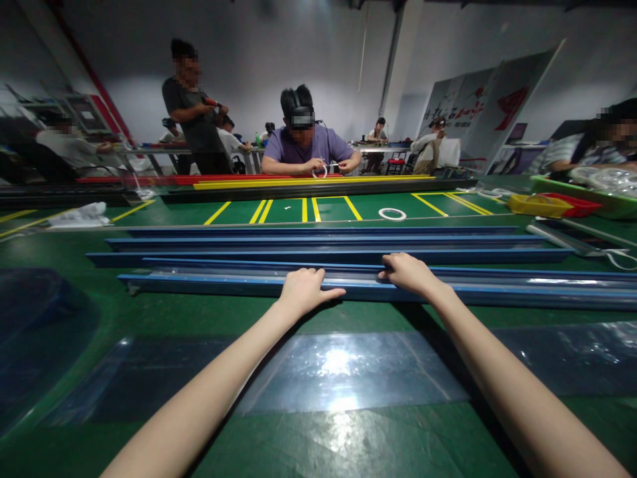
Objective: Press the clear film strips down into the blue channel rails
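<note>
A long blue U-shaped channel (239, 285) lies across the green table, with shiny clear material along its inside. My left hand (302, 291) is on its near wall, fingers bent over the edge into the trough and thumb stretched along the front side. To the right, my right hand (405, 271) reaches over the same channel, fingers curled at the far wall and thumb tucked inside; its fingertips are partly hidden. Between my forearms a wide strip of clear plastic film (348, 372) lies flat, reflecting the lamps.
Behind lie more blue channels (328, 256), a white tape ring (392, 214), yellow table markings and black and yellow profiles (313, 182). A co-worker (308, 143) sits opposite, holding a white ring. A yellow tray (540, 205) stands right; rolled clear film (40, 332) sits left.
</note>
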`<act>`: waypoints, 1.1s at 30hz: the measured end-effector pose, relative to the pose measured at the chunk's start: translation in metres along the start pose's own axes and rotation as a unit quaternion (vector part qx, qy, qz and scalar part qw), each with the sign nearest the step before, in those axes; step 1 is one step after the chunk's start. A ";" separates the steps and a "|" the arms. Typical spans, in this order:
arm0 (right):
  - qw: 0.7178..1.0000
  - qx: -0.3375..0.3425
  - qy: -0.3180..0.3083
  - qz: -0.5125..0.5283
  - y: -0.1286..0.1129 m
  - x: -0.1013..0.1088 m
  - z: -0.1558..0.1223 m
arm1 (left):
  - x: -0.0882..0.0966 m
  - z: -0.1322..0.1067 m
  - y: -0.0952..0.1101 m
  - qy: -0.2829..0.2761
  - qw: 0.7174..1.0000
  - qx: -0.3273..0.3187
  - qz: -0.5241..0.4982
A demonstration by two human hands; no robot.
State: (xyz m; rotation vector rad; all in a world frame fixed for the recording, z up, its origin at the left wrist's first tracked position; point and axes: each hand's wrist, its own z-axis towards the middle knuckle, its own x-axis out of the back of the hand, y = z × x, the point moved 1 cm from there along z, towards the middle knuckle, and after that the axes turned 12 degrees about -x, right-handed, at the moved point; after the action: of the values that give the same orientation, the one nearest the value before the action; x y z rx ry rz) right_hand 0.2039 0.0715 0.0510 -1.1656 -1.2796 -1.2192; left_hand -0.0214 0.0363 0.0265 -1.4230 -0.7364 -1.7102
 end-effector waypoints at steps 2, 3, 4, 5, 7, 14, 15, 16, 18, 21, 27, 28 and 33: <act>1.000 0.000 -0.001 -0.001 0.000 0.000 0.000 | 0.000 0.000 0.000 0.001 1.000 0.000 0.000; 1.000 0.001 0.000 -0.002 0.000 0.000 0.001 | 0.000 0.000 0.000 0.001 1.000 0.000 0.000; 1.000 0.001 0.001 -0.003 0.000 -0.001 0.001 | 0.000 0.000 0.000 0.001 1.000 -0.001 0.001; 1.000 0.003 0.002 -0.003 0.000 -0.001 0.001 | 0.001 0.000 0.000 0.002 1.000 -0.001 0.002; 1.000 0.003 0.003 -0.001 0.001 -0.001 0.001 | 0.001 0.000 0.000 0.004 1.000 -0.004 0.005; 1.000 0.008 0.004 -0.003 0.000 -0.001 0.000 | 0.000 0.000 0.000 -0.002 1.000 0.003 0.003; 1.000 0.007 0.003 -0.003 0.000 0.000 0.000 | 0.000 0.000 0.000 -0.002 1.000 0.003 0.003; 1.000 0.006 0.002 -0.004 0.000 0.000 0.000 | 0.000 0.000 0.000 -0.002 1.000 0.003 0.004; 1.000 0.003 0.000 -0.004 0.000 0.000 0.001 | 0.000 0.000 0.000 0.001 1.000 0.001 0.006; 1.000 0.003 0.002 -0.005 0.000 -0.001 0.001 | 0.000 -0.001 0.000 0.005 1.000 -0.002 0.011; 1.000 0.006 0.008 -0.009 0.000 -0.001 0.001 | 0.000 0.000 0.000 0.008 1.000 -0.005 0.010; 1.000 0.006 0.007 -0.009 0.000 -0.001 0.001 | -0.001 0.000 0.000 0.011 1.000 -0.006 0.010; 1.000 0.005 0.003 -0.008 0.001 0.000 0.000 | -0.004 -0.002 -0.001 0.050 0.998 -0.021 0.010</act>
State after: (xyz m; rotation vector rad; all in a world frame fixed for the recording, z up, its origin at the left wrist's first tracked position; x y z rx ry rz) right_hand 0.2044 0.0719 0.0506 -1.1450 -1.2916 -1.2255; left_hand -0.0234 0.0356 0.0225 -1.3574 -0.6319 -1.7770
